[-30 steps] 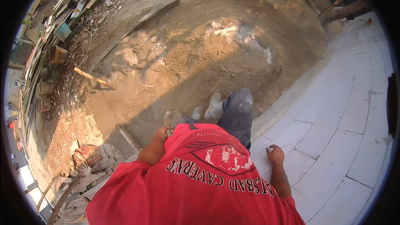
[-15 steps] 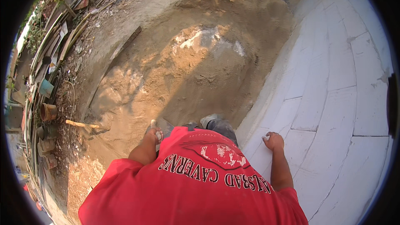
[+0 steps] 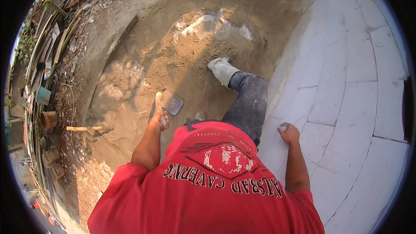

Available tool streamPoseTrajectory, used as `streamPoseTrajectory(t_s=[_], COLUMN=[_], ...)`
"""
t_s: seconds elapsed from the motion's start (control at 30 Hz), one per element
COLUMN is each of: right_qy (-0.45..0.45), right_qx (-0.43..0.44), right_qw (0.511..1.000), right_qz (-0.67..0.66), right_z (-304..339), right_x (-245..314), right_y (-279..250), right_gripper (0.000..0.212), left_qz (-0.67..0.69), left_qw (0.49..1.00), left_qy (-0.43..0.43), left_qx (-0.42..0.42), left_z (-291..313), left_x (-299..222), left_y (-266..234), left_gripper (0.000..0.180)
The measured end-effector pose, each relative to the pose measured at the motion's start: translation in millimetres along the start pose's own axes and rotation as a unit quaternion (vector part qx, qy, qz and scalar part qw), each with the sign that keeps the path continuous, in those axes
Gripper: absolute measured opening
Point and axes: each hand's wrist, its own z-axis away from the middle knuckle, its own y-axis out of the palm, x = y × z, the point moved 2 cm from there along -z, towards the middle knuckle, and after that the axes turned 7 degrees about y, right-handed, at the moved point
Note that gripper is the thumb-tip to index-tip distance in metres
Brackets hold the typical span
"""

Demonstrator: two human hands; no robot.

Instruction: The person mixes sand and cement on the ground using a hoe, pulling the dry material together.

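Note:
My left hand (image 3: 159, 120) is closed around a trowel, whose pale handle sticks up past the fingers. The trowel's grey metal blade (image 3: 174, 104) hangs above the sandy ground (image 3: 147, 134), just left of my body. By the pale block wall, my right hand (image 3: 289, 133) is curled closed; a whitish spot shows at its fingertips, and I cannot make out whether something is held there. My right leg, in dark dusty trousers, stretches forward, with a pale boot (image 3: 222, 71) on the sand. Only the tip of my other boot (image 3: 200, 115) shows.
The wall (image 3: 342, 99) of large white blocks runs along the right. Ahead rises a sand mound with a whitish patch (image 3: 212, 26). To the left are a long board (image 3: 113, 47), a tool with a yellowish handle (image 3: 89, 128), buckets (image 3: 49, 120) and heaped poles and scrap.
My right leg has stepped forward onto the sand. The trowel in my left hand has moved ahead, and its blade shows more. My right hand stays closed by the wall.

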Motion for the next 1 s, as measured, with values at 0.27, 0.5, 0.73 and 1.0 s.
streamPoseTrajectory(t_s=[0.27,0.5,0.73,1.0], right_qy=[-0.008,-0.051,-0.036,-0.032], right_qx=[0.016,-0.004,0.024,0.103], right_qw=[0.992,0.986,0.981,0.982], right_qz=[-0.127,-0.156,-0.188,-0.155], right_z=[-59.9,-141.9,-255.7,-389.1], right_x=[23.9,19.1,-10.3,-66.0], right_y=[3.9,-20.4,-18.7,-52.2], right_gripper=[0.032,0.031,0.033,0.035], left_qz=[0.073,0.151,0.237,0.281], left_qw=[0.997,0.987,0.969,0.958], left_qy=[-0.032,-0.061,-0.049,0.039], left_qx=[0.016,0.018,-0.050,-0.047], left_z=[19.3,40.5,20.6,68.9], left_x=[23.4,39.5,23.5,37.8], left_y=[28.8,90.2,178.3,305.6], left_gripper=[0.013,0.011,0.010,0.011])
